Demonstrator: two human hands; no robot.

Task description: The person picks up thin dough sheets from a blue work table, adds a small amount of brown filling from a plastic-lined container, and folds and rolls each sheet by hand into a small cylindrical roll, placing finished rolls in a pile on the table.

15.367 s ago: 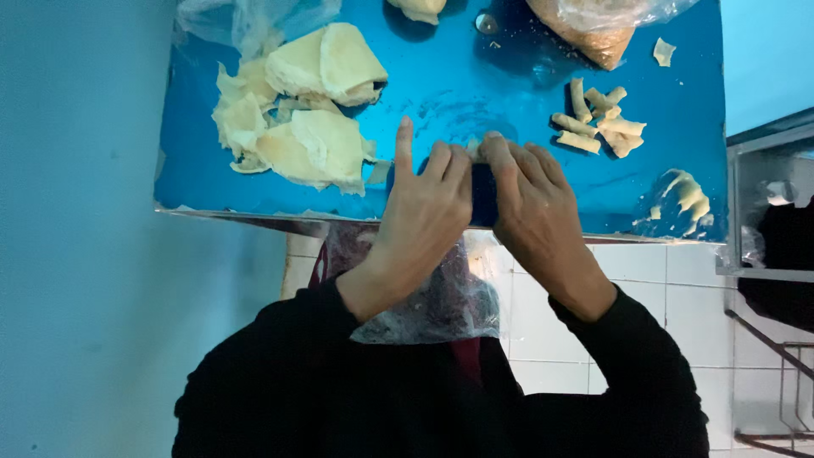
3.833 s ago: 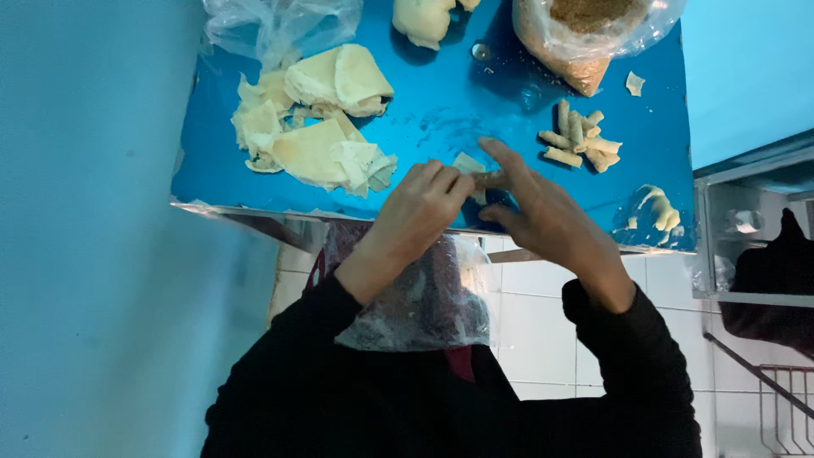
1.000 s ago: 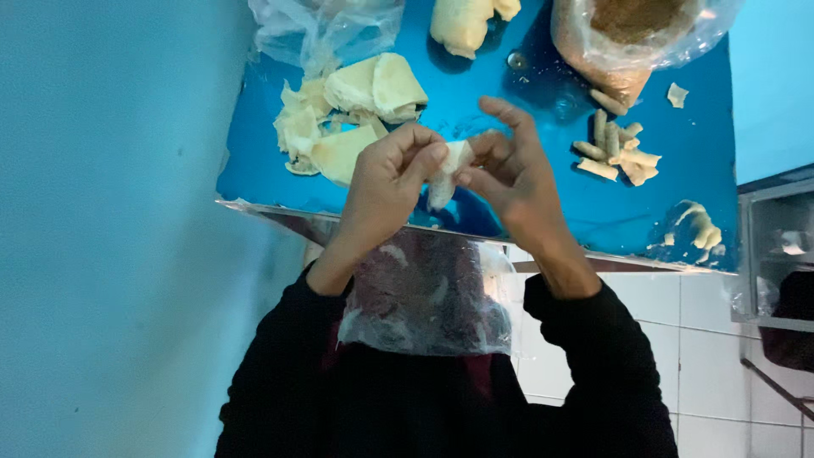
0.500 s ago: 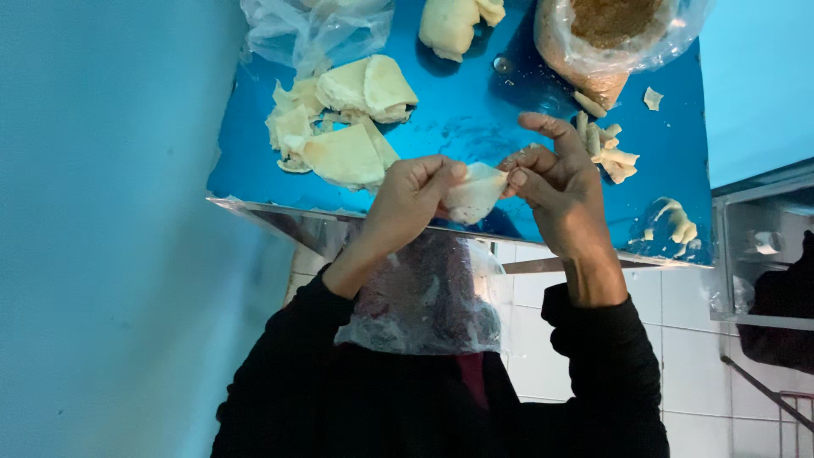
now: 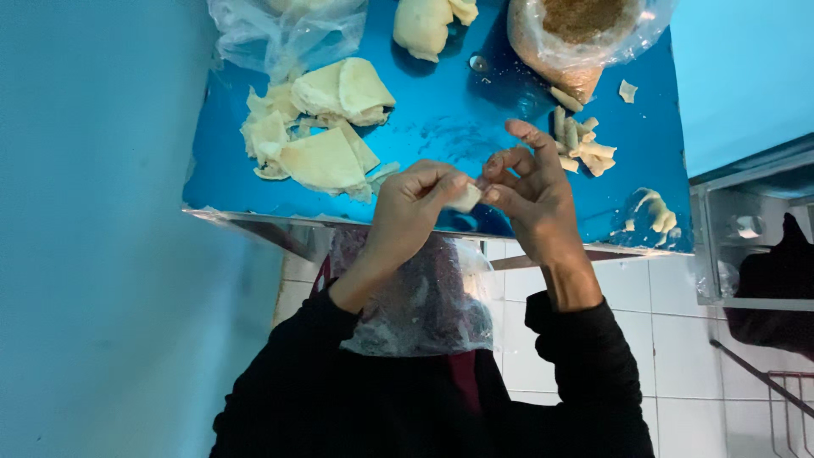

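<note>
Table top (image 5: 449, 127): bright glossy blue. Dough piece (image 5: 465, 199) pinched between my left hand (image 5: 411, 208) and right hand (image 5: 530, 191): pale cream. Folded dough sheets (image 5: 326, 140): pale yellow-cream. Rolled pieces (image 5: 579, 144): same cream. Bag of filling (image 5: 585, 34): clear plastic, brown contents. My sleeves (image 5: 585, 356): black. Wall tiles (image 5: 678, 339): white.

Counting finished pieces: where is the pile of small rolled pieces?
In the head view, the rolled pieces lie on the blue table, right side, below the crumb bag.

A food-preparation kitchen: dough sheets (image 5: 326, 161) on a blue worktop (image 5: 441, 127), white wall tiles (image 5: 678, 339).
</note>
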